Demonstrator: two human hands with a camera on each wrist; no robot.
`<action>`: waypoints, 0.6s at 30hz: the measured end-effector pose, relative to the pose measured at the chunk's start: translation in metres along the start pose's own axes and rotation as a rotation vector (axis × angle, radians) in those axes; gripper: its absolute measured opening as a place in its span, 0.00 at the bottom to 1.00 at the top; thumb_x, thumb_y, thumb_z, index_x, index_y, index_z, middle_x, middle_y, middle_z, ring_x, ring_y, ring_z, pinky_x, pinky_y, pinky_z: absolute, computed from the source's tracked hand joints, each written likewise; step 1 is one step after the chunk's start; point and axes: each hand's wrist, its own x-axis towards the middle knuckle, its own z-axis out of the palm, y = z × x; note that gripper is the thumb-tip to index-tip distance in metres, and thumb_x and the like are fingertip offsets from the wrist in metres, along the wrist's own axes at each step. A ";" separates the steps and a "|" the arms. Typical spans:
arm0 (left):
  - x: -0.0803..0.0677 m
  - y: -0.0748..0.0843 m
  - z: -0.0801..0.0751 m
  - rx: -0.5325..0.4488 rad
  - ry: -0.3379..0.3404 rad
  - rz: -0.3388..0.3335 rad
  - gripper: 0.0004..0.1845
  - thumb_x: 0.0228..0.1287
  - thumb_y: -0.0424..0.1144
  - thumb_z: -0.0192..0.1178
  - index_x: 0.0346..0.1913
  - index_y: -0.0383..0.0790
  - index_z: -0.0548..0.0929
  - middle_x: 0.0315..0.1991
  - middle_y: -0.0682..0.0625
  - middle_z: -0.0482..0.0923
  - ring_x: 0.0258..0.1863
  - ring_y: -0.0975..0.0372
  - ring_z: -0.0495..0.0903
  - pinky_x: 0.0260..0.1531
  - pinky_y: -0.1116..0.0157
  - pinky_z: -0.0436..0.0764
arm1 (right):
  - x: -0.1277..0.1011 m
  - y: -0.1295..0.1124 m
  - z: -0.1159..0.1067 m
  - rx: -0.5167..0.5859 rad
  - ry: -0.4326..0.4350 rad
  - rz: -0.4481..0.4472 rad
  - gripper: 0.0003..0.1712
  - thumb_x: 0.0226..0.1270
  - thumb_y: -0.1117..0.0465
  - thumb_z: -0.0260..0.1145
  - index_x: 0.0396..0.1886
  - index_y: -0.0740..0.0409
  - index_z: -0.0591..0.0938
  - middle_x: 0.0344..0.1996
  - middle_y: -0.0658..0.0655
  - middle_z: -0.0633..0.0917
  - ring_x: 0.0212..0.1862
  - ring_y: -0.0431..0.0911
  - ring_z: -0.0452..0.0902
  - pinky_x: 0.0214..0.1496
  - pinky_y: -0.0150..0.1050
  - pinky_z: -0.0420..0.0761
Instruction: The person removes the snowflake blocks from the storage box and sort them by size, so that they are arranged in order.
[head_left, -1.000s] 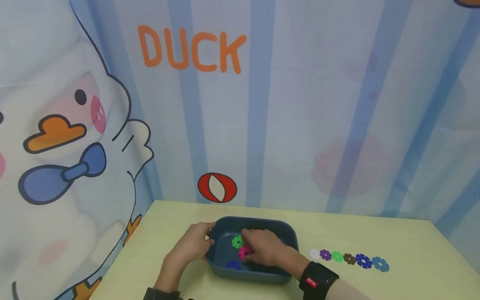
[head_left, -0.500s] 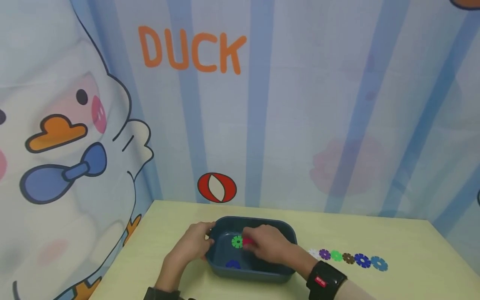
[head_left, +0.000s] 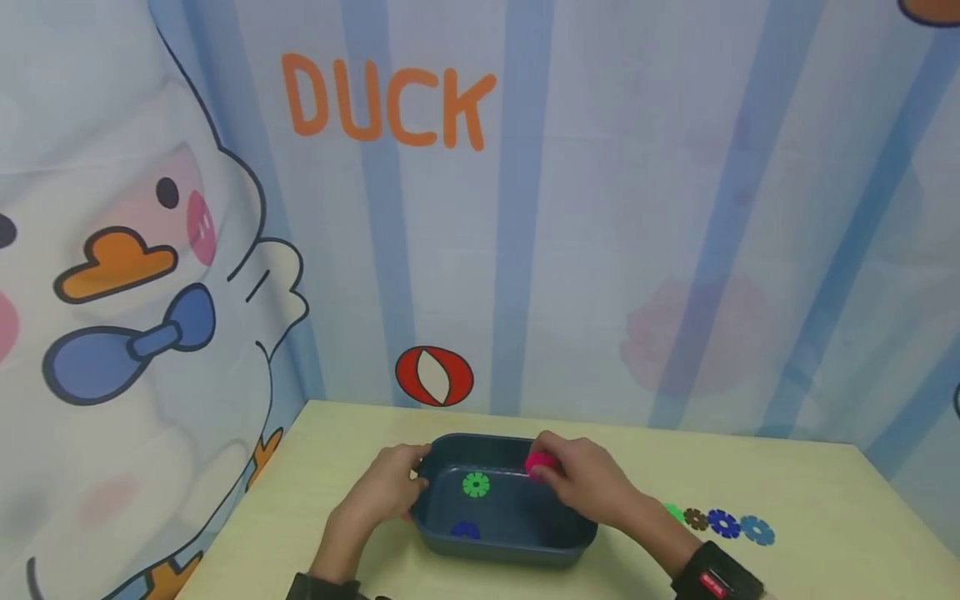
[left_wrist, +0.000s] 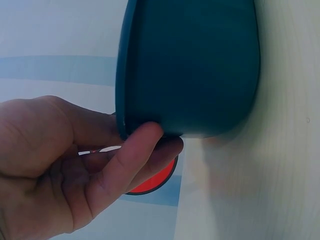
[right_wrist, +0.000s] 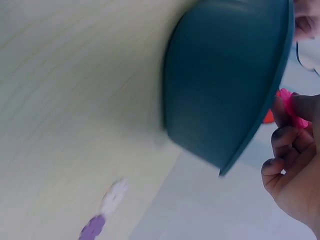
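Note:
A dark blue-green plastic basin [head_left: 510, 552] stands on the table. My left hand [head_left: 386, 483] grips its left end; in the left wrist view the thumb and fingers [left_wrist: 131, 155] pinch the basin's rim from both sides. Over the far right part of the basin, my right hand [head_left: 592, 483] holds a pink flower-shaped plastic disc [head_left: 539, 463] between thumb and fingers. That pink disc [right_wrist: 294, 108] also shows in the right wrist view, level with the rim. Inside the basin lie a green notched disc [head_left: 476, 484] and a dark blue disc [head_left: 466, 530].
Right of the basin runs a row of notched discs: green [head_left: 673, 512], brown [head_left: 695, 519], dark blue [head_left: 724, 524] and light blue [head_left: 757, 530]. A white disc [right_wrist: 114, 196] and a purple disc [right_wrist: 92, 227] of that row show in the right wrist view. A printed curtain [head_left: 585, 250] hangs behind.
My right hand has lifted the pink disc from the basin floor and carried it right and away from me towards the far rim. My left hand has stayed put.

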 end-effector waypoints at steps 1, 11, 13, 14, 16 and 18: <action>0.000 0.000 0.000 0.002 -0.001 -0.003 0.28 0.67 0.26 0.56 0.69 0.29 0.67 0.66 0.32 0.69 0.19 0.60 0.82 0.18 0.64 0.82 | -0.003 0.003 -0.003 0.010 0.008 0.013 0.06 0.67 0.56 0.67 0.41 0.42 0.79 0.24 0.36 0.78 0.23 0.32 0.70 0.29 0.29 0.74; -0.003 0.002 0.000 0.016 0.001 -0.003 0.29 0.66 0.26 0.57 0.69 0.29 0.67 0.64 0.31 0.71 0.23 0.60 0.84 0.19 0.65 0.82 | -0.032 0.032 -0.025 0.072 0.017 0.127 0.07 0.68 0.54 0.66 0.44 0.42 0.79 0.29 0.43 0.86 0.26 0.31 0.76 0.28 0.30 0.77; -0.003 0.003 0.001 0.017 -0.002 -0.002 0.29 0.66 0.26 0.57 0.70 0.29 0.67 0.64 0.31 0.71 0.23 0.60 0.83 0.19 0.64 0.82 | -0.037 0.036 -0.029 0.065 0.040 0.138 0.06 0.68 0.55 0.66 0.43 0.42 0.80 0.28 0.42 0.85 0.24 0.32 0.75 0.26 0.30 0.77; -0.003 0.003 0.001 0.018 -0.003 -0.005 0.29 0.66 0.26 0.57 0.70 0.30 0.67 0.64 0.31 0.70 0.22 0.60 0.83 0.19 0.65 0.82 | -0.040 0.039 -0.031 0.054 0.055 0.146 0.06 0.68 0.55 0.66 0.43 0.42 0.80 0.27 0.42 0.84 0.23 0.33 0.74 0.26 0.30 0.76; -0.003 0.004 0.001 0.017 -0.004 -0.011 0.29 0.66 0.26 0.57 0.70 0.30 0.66 0.65 0.32 0.70 0.21 0.60 0.83 0.19 0.65 0.82 | -0.045 0.043 -0.034 0.035 0.079 0.164 0.05 0.68 0.57 0.66 0.42 0.42 0.80 0.27 0.41 0.82 0.24 0.33 0.74 0.27 0.30 0.76; -0.002 0.005 0.001 0.017 -0.004 -0.013 0.29 0.66 0.26 0.57 0.70 0.30 0.66 0.65 0.32 0.70 0.20 0.61 0.82 0.19 0.64 0.82 | -0.051 0.048 -0.038 0.016 0.088 0.198 0.06 0.67 0.57 0.67 0.41 0.42 0.80 0.26 0.39 0.81 0.25 0.34 0.73 0.27 0.30 0.76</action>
